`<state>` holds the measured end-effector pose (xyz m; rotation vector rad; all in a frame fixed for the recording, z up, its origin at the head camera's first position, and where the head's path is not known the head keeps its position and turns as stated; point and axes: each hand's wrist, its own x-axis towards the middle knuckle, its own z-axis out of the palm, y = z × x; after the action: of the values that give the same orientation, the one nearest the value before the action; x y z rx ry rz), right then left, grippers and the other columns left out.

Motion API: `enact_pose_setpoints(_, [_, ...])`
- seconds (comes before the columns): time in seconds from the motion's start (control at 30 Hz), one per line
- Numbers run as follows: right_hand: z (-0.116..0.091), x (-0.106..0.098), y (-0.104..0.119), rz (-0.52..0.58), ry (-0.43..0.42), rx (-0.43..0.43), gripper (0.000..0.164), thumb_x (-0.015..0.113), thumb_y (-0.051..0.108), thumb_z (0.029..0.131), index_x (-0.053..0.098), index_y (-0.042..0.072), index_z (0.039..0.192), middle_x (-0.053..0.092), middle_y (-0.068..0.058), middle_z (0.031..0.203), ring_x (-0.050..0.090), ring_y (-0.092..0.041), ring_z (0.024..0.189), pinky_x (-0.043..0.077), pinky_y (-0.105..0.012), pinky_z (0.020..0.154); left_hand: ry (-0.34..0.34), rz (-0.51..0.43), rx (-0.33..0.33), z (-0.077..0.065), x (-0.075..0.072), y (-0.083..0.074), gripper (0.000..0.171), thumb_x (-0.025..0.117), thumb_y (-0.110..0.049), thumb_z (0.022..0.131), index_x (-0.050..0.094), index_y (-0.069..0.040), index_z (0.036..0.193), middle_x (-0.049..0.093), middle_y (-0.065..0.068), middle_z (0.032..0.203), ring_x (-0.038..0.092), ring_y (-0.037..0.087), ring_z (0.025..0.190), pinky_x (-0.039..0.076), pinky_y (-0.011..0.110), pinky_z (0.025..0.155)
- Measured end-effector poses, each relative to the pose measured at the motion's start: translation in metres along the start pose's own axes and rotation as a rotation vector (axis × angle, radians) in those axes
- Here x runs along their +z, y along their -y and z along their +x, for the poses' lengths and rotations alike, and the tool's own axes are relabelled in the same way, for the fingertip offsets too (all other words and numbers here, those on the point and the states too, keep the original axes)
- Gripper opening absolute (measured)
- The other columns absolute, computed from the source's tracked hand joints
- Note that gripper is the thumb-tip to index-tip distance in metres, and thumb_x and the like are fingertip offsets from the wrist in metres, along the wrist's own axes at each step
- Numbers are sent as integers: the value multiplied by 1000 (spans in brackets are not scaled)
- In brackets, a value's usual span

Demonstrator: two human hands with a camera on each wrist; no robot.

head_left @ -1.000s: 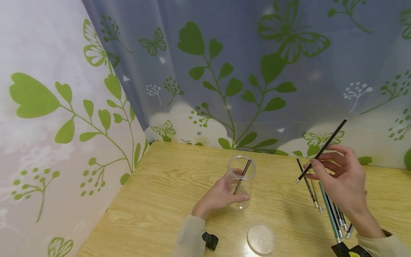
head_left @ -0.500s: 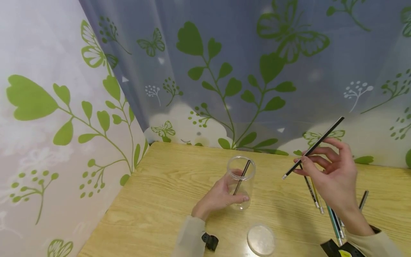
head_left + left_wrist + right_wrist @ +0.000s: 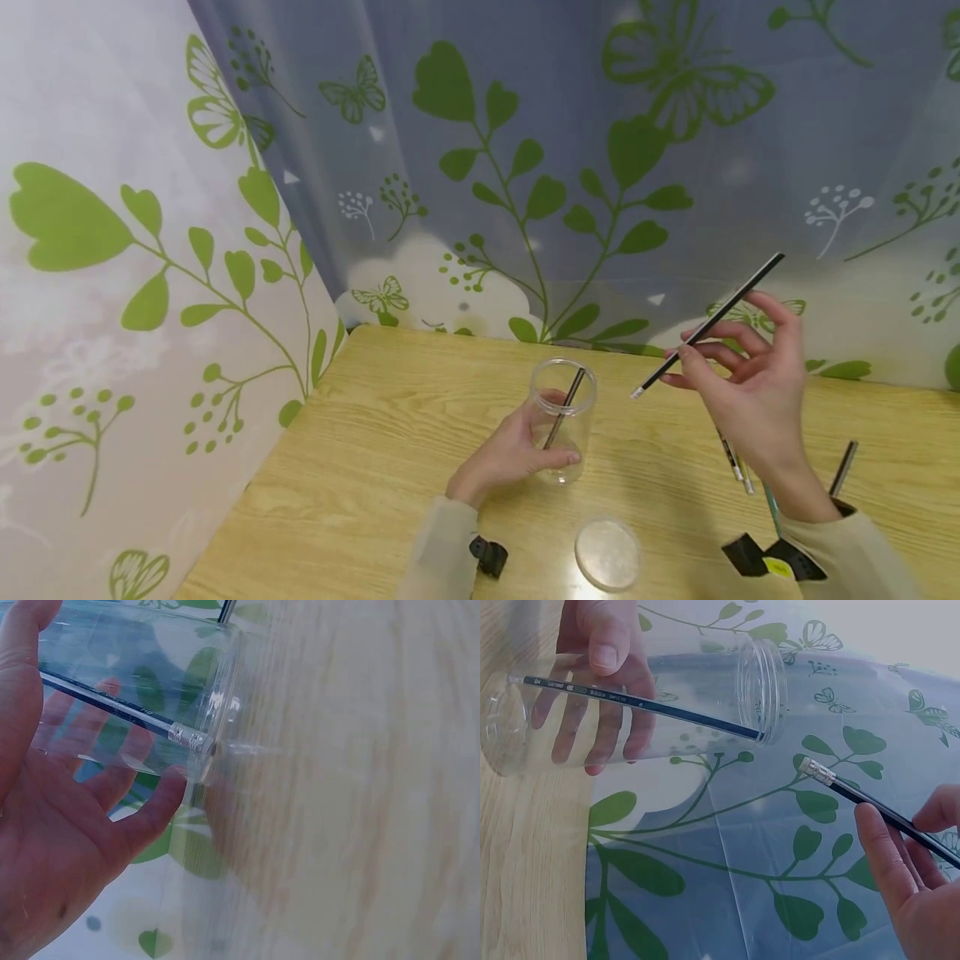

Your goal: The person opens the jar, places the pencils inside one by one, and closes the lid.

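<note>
My left hand (image 3: 517, 450) grips a clear plastic jar (image 3: 564, 425) upright on the table, fingers behind it and thumb across the front. Inside the jar one dark pencil (image 3: 641, 703) leans from the bottom up to the rim, eraser end down. To the right and higher, my right hand (image 3: 757, 392) pinches a black-and-white striped pencil (image 3: 708, 325) between thumb and fingers. That pencil slants, its eraser end low and pointing left toward the jar mouth, apart from it. In the right wrist view its white eraser and silver band (image 3: 817, 771) show clearly.
A round clear lid (image 3: 607, 553) lies on the wooden table (image 3: 360, 467) in front of the jar. Several more pencils (image 3: 735, 462) lie under and beside the right hand, partly hidden by it. A patterned curtain (image 3: 480, 167) hangs behind the table's back edge.
My right hand has moved left and up with its pencil, bringing the eraser end closer to the jar and covering more of the loose pencils. The left hand and jar stay put.
</note>
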<state>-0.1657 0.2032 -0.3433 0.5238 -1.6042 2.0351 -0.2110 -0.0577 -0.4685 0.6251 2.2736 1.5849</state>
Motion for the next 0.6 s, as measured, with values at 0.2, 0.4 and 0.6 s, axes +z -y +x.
enact_pose_setpoints(0.2, [4,11,-1,28,-12,-1,81,57,-28,85,31,13,150,65,-10,99,73,-18,81,63,-37,64,9,-19,-3,0,-1,-1,71,83,-29,86,45,-32,146,54,-4,151,45,23,145,32,59,120])
enact_pose_setpoints(0.4, [7,21,-3,26,2,-5,82,58,-26,85,29,14,151,64,-9,99,73,-18,82,63,-37,65,10,-35,-3,1,-1,0,72,83,-28,86,44,-33,146,54,-3,152,45,24,146,30,61,120])
enact_pose_setpoints(0.6, [8,30,-8,40,17,-23,85,59,-27,84,27,13,152,63,-9,98,74,-19,81,63,-38,64,2,-10,4,2,0,2,71,83,-29,86,45,-33,145,55,-3,151,47,23,144,32,59,120])
